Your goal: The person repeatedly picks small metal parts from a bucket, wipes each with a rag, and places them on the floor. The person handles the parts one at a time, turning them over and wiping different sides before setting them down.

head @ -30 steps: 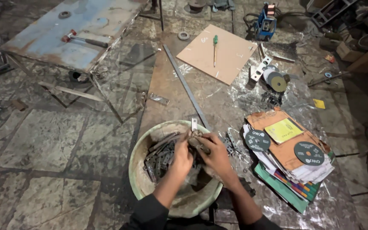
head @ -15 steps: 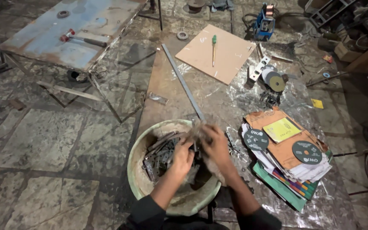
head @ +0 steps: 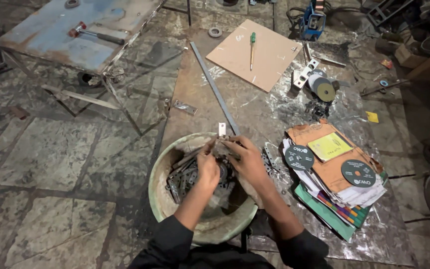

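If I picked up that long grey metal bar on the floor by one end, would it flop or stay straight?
Probably straight: the long metal bar lies dead flat and even from end to end, like stiff steel. It is thin, so the far end might sag slightly. It looks flat-sided, so it should slide, not roll, and likely feels heavy for its width.

Both arms reach forward from the bottom of the view, in dark sleeves pushed up near the elbows. The forearms are bare. The left hand (head: 208, 164) and the right hand (head: 245, 158) are close together, almost touching. Their fingers are curled in, and the fingertips of both hands meet in the middle.
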